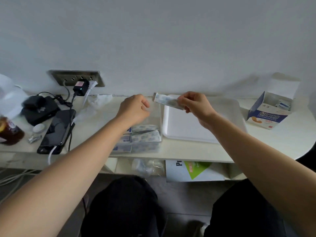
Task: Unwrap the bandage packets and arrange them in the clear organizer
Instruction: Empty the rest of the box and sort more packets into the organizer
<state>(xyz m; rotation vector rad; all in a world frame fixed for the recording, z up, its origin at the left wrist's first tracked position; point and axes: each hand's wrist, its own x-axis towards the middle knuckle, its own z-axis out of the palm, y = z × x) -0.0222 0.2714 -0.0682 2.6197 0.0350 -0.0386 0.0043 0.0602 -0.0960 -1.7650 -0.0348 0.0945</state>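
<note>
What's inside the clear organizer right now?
In the clear organizer, patterned bandages lie stacked at the near right, with blue-and-white packets beside them on the left. The left forearm covers whatever lies further left.

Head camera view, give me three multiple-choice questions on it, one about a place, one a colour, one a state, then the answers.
1. Where does the open bandage box stand? A on the floor; B at the table's right end; C on a lap.
2. What colour is the tray? A red; B black; C white.
3. What is the right hand doing? A pinching a bandage packet; B lying flat; C pointing at the wall.
Answers: 1 B, it stands right of the tray. 2 C, its surface is plain white. 3 A, it pinches the packet in the air.
</note>
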